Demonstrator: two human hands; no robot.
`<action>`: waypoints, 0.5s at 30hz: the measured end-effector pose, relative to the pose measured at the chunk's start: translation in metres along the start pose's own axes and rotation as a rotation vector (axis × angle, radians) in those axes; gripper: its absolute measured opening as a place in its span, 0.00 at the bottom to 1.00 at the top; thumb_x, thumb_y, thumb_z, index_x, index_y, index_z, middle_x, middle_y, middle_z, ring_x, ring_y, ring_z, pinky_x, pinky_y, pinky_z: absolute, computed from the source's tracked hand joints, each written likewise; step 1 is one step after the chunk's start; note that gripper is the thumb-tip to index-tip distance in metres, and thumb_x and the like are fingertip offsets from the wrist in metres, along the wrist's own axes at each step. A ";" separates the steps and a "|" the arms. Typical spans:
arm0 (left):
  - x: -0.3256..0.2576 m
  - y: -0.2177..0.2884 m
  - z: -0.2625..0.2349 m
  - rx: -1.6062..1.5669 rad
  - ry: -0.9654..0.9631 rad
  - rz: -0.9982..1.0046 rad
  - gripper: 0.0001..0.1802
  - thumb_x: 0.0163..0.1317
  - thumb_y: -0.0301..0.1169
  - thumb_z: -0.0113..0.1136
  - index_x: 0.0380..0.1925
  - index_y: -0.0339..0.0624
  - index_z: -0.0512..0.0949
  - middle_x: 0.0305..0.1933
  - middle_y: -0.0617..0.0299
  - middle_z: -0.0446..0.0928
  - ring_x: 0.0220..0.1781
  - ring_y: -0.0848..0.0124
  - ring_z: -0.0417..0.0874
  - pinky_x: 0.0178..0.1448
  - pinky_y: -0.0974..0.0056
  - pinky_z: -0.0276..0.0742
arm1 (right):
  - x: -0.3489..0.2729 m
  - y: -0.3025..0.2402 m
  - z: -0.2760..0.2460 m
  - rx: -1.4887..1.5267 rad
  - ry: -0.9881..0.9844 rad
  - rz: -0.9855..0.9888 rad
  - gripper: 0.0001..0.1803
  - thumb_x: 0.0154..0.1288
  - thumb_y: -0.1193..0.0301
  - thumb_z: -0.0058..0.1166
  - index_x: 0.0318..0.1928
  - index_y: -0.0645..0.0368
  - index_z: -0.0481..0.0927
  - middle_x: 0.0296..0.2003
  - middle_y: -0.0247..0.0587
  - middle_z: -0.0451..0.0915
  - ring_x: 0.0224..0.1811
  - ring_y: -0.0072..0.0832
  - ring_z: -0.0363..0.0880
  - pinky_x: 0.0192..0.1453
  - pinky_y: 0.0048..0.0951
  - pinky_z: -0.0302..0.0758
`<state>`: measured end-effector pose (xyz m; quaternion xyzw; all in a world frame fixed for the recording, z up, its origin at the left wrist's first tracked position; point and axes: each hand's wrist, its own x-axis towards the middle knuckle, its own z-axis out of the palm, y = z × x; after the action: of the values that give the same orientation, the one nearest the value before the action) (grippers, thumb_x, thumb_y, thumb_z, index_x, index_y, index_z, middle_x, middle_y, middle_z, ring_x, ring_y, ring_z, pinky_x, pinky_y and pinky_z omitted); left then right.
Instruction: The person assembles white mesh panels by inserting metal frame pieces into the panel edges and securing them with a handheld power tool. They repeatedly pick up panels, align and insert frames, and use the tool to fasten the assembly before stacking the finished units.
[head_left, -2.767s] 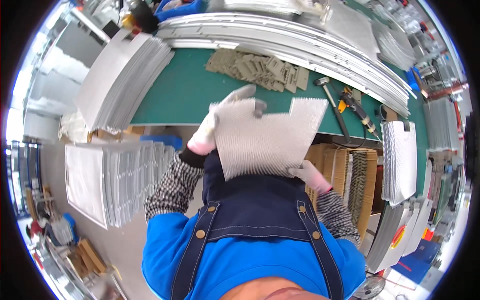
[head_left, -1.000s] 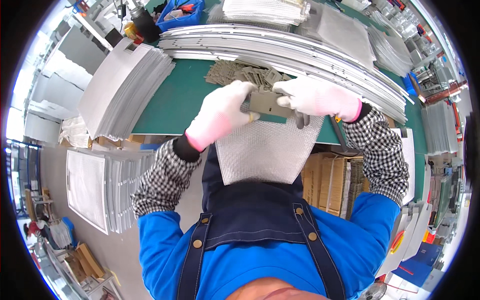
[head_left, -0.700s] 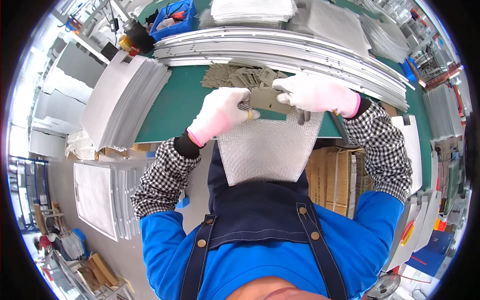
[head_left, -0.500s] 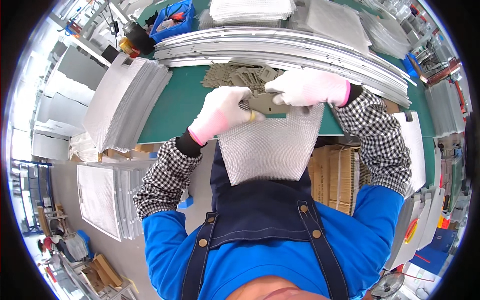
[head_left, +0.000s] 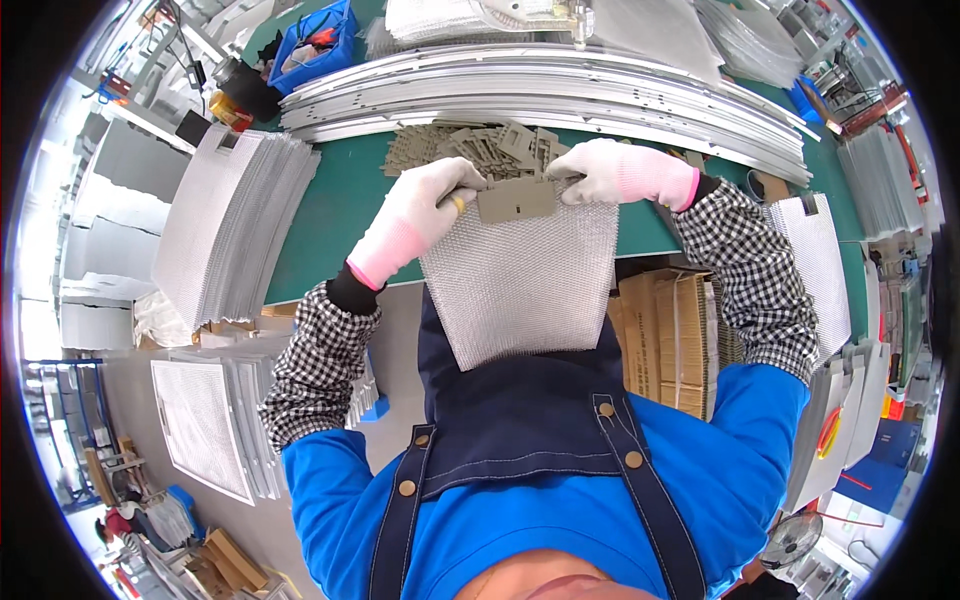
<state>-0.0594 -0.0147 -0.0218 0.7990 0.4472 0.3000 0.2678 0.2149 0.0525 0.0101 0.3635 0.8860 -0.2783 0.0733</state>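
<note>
From left to right, I view a stack of mesh panels [head_left: 230,215], then the gloved left hand [head_left: 425,197], pinching the upper left edge of a silvery mesh sheet [head_left: 523,280]; a tan plate [head_left: 515,200] sits at that sheet's top edge, between the hands. Were either grip to loosen, I judge, the plate could slip askew or the thin mesh bend. The gloved right hand [head_left: 600,171] meets the plate's right corner; I cannot tell what its curled fingers pinch. Farther right, a carton [head_left: 665,335] bears faint marks, illegible to me
</note>
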 end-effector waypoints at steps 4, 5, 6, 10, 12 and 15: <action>0.010 0.011 -0.018 0.377 0.019 0.179 0.18 0.53 0.27 0.68 0.46 0.41 0.80 0.48 0.54 0.80 0.50 0.56 0.83 0.53 0.57 0.79 | -0.005 -0.014 -0.005 0.053 -0.036 0.042 0.25 0.62 0.64 0.60 0.56 0.65 0.80 0.45 0.54 0.83 0.48 0.41 0.83 0.54 0.36 0.78; 0.017 0.015 -0.017 0.312 -0.073 0.140 0.19 0.52 0.28 0.69 0.45 0.40 0.80 0.47 0.53 0.81 0.49 0.57 0.84 0.52 0.57 0.79 | -0.005 -0.019 -0.006 0.067 -0.058 0.035 0.25 0.63 0.63 0.60 0.57 0.65 0.80 0.45 0.54 0.83 0.47 0.41 0.83 0.54 0.36 0.78; 0.025 0.025 -0.017 0.239 -0.166 0.103 0.20 0.51 0.29 0.70 0.45 0.39 0.80 0.46 0.53 0.81 0.48 0.57 0.84 0.52 0.57 0.80 | -0.005 -0.025 -0.009 0.082 -0.082 0.035 0.25 0.63 0.62 0.59 0.57 0.65 0.80 0.44 0.54 0.83 0.47 0.41 0.83 0.55 0.36 0.78; 0.060 0.036 0.003 0.128 -0.697 -0.067 0.24 0.50 0.35 0.72 0.47 0.34 0.81 0.37 0.49 0.85 0.38 0.60 0.86 0.44 0.61 0.80 | -0.015 -0.036 -0.010 0.126 -0.014 -0.030 0.23 0.63 0.64 0.61 0.54 0.67 0.81 0.40 0.54 0.84 0.43 0.40 0.84 0.51 0.34 0.78; 0.064 0.037 0.009 0.176 -0.786 -0.101 0.25 0.50 0.36 0.72 0.48 0.35 0.82 0.38 0.49 0.85 0.39 0.60 0.86 0.44 0.62 0.80 | -0.022 -0.027 0.004 0.112 0.104 -0.064 0.20 0.63 0.67 0.62 0.52 0.67 0.81 0.39 0.53 0.84 0.40 0.38 0.84 0.48 0.33 0.77; 0.067 0.044 0.010 0.155 -0.891 -0.157 0.27 0.50 0.38 0.73 0.49 0.36 0.82 0.39 0.50 0.85 0.41 0.59 0.87 0.46 0.60 0.81 | -0.028 -0.026 0.006 0.201 0.041 -0.010 0.20 0.64 0.67 0.62 0.52 0.68 0.80 0.38 0.53 0.84 0.40 0.37 0.83 0.49 0.33 0.77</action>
<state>-0.0002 0.0225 0.0181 0.8315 0.3686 -0.1281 0.3954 0.2165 0.0173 0.0257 0.3703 0.8567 -0.3588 0.0169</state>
